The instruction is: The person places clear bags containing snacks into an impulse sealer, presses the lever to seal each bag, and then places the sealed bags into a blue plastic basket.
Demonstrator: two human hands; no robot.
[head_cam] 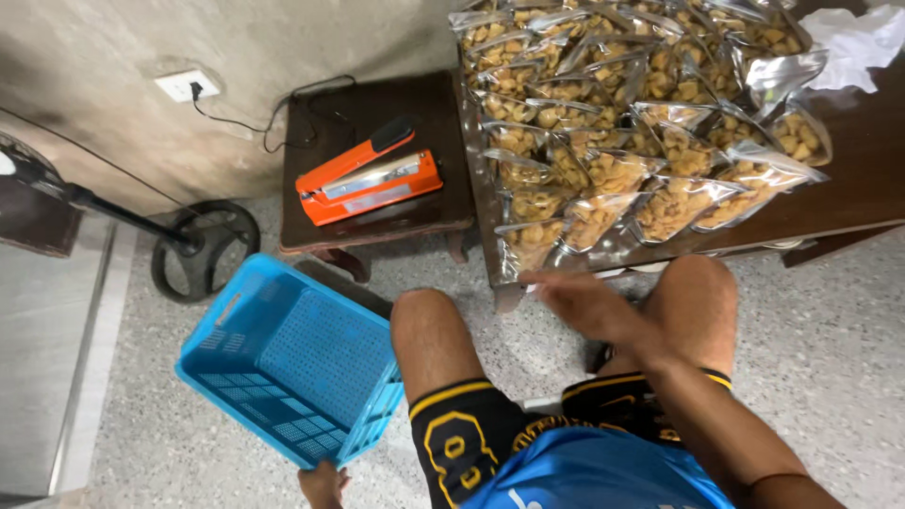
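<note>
**Crate at your left knee, snack pouches ahead**

Crate [287, 363] first: the blue plastic one sits tilted beside your left knee, its open side facing up toward the small table, and your left hand [323, 484] holds its near bottom rim. Your fingers there are closed on the edge, though most of the hand falls below the picture. It looks stiff, light and empty, with perforated walls; the slotted handle in the far wall or the rim would likely give the firmest hold.

Your right hand [586, 306] reaches forward, blurred, its fingers loosely spread and holding nothing, just short of the nearest snack pouches [613, 141]. These lie in overlapping rows on the dark desk [863, 179], several hanging over its near edge. They look light, slick and crinkly, and the fried pieces inside would probably crush under a hard squeeze; take them by the sealed tops, I judge.

Further left an orange heat sealer [368, 176] rests on a small dark table [377, 231], its cord running to the wall socket [187, 85]. A fan base [205, 247] stands on the floor beyond the crate. Open floor lies to your right, below the desk's edge.
</note>
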